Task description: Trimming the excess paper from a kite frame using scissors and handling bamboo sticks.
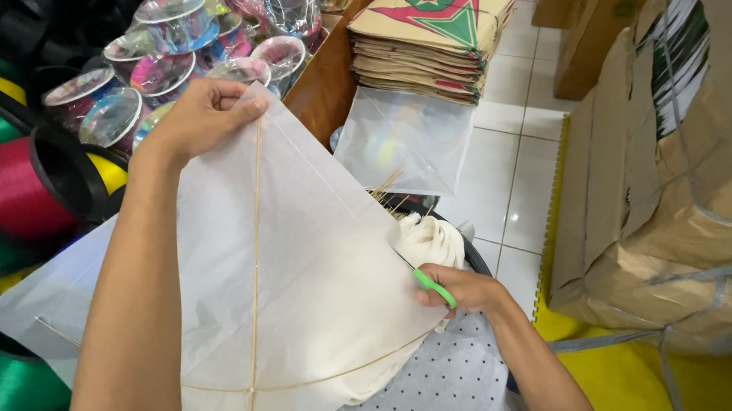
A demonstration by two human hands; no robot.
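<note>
Here the left grip pinches the white kite top, scissors at its edge

Thin, matt white paper on the kite, faintly translucent, stiffened by slim pale bamboo sticks, smooth and dry-looking. Pinched at its top corner between the left hand fingers. Glossy green plastic on the scissors handle, gripped in the right hand at the kite's edge. Beyond the left fingers, shiny clear plastic wrap over reels; beside them, glossy red and green thread spools. Past the right fingers, matt brown cardboard boxes, polished floor tiles, printed paper kites stacked, rough-edged.
</note>
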